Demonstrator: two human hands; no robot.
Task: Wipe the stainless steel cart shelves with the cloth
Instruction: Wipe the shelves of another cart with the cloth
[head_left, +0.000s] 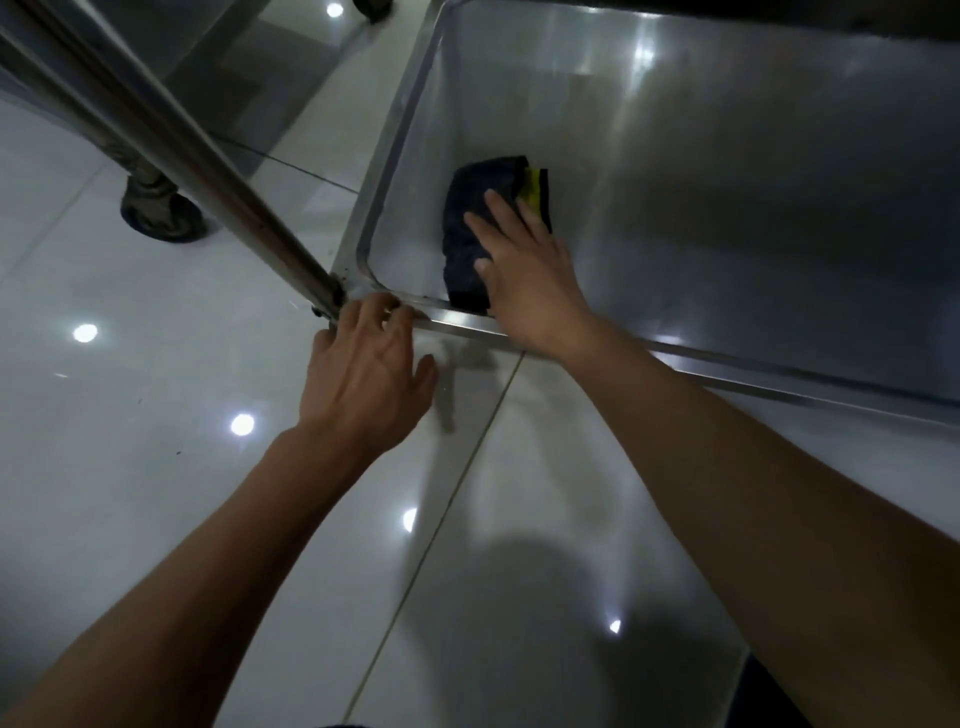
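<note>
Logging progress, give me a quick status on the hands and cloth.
Right hand flat on dark cloth, pressing it onto shelf. Left hand grips shelf's corner rim. Nothing in the way.

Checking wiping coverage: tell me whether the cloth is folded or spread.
Folded: the dark cloth lies bunched, yellow layer showing at its edge, under the right hand.

Floor (130, 467): large glossy pale tiles, thin dark grout lines (457, 467) running diagonally. Bright round reflections of overhead lights (242, 424) scattered across the tiles; overall light is dim and cool. A broad soft shadow (519, 597) lies on the tiles near the bottom centre of the head view.
</note>
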